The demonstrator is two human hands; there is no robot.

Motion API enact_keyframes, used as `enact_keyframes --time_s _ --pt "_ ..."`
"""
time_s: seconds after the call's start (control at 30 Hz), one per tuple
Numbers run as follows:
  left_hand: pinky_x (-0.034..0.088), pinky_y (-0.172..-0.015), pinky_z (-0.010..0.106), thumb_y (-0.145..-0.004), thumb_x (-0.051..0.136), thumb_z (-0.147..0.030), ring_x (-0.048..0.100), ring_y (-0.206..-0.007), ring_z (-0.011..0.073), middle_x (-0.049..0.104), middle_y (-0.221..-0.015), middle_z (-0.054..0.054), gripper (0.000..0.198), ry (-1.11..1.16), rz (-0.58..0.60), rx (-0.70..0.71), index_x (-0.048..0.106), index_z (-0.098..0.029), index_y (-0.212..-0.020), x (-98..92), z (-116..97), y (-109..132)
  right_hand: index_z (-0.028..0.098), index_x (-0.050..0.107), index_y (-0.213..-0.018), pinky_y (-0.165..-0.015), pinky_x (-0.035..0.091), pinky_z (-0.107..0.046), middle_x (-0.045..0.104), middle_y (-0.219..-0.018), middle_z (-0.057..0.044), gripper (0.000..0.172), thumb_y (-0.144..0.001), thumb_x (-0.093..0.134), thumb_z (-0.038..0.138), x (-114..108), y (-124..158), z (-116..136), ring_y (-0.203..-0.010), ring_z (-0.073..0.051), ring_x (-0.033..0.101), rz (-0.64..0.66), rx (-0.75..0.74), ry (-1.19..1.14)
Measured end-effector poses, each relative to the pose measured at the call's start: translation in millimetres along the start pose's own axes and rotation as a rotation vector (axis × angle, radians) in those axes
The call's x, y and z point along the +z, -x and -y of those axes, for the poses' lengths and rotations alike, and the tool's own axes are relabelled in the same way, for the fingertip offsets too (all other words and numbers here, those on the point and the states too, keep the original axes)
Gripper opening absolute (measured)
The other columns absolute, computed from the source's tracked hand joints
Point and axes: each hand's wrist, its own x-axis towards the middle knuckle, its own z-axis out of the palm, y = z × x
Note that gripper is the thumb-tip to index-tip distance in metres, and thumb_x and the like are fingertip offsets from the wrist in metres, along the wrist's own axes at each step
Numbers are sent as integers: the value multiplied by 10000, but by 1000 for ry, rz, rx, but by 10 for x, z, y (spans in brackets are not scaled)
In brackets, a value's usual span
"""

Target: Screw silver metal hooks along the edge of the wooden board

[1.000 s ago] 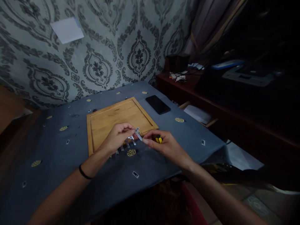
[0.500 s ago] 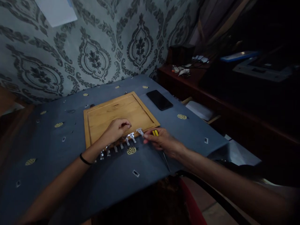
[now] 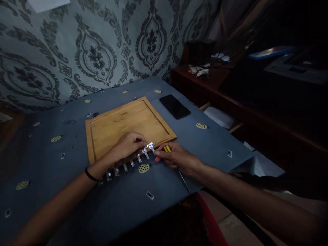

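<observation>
A wooden board (image 3: 123, 126) lies on a blue-grey tablecloth (image 3: 77, 191). Several small silver metal pieces (image 3: 128, 165) sit in a row on the cloth along the board's near edge. My left hand (image 3: 128, 145) rests curled on that edge, its fingertips touching the right-most piece (image 3: 150, 147). My right hand (image 3: 174, 158) lies on the cloth just right of the row, closed round a yellow-and-black screwdriver (image 3: 167, 149) whose thin metal shaft (image 3: 185, 181) sticks out toward me. Its fingertips nearly touch the right-most piece.
A black phone (image 3: 175, 106) lies on the cloth right of the board. A dark wooden side table (image 3: 230, 102) with small clutter stands to the right, a white pad (image 3: 220, 117) below its edge. Patterned wallpaper (image 3: 102, 51) runs behind. The table's near edge is close to me.
Both hands came down from holding a metal piece above the cloth; the piece now lies at the right end of the row. The camera view tilted downward.
</observation>
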Motion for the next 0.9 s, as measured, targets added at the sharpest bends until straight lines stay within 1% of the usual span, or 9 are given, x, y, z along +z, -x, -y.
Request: enact_keyframes --time_s 0.2,0.37,0.63,0.77,0.9 --pt "341 -540 237 -811 626 -285 533 -590 131 645 -623 -8 173 -42 -6 -7 739 -189 -721 31 37 -66 186 601 -757 -379 190 -197 698 -613 1 344 -655 888 347 14 -15 -1 -402 -37 306 0 44 -24" --pt "327 -532 239 -800 651 -286 526 -570 129 637 -595 -18 161 -66 5 -15 746 -195 -707 22 35 -84 189 586 -748 -373 156 -190 683 -582 14 346 -668 884 346 17 -19 17 -389 -30 285 41 49 -27" --pt "330 -559 252 -793 684 -295 545 -596 133 670 -636 -21 133 -107 -6 -25 739 -201 -717 34 31 -103 185 594 -741 -366 146 -192 665 -563 21 357 -649 901 341 4 -28 33 -380 -27 297 53 52 -38" --pt "333 -575 254 -790 689 -271 536 -598 130 658 -633 -25 120 -119 -1 -22 726 -199 -700 32 18 -102 182 599 -759 -370 163 -187 665 -576 22 358 -655 902 343 -5 -31 23 -391 -29 316 71 41 -44" --pt "331 -574 255 -792 692 -275 534 -597 127 659 -640 -27 134 -121 16 -24 713 -196 -686 20 4 -100 185 590 -763 -376 179 -182 652 -570 29 370 -647 905 340 -2 -29 26 -395 -30 330 57 60 -42"
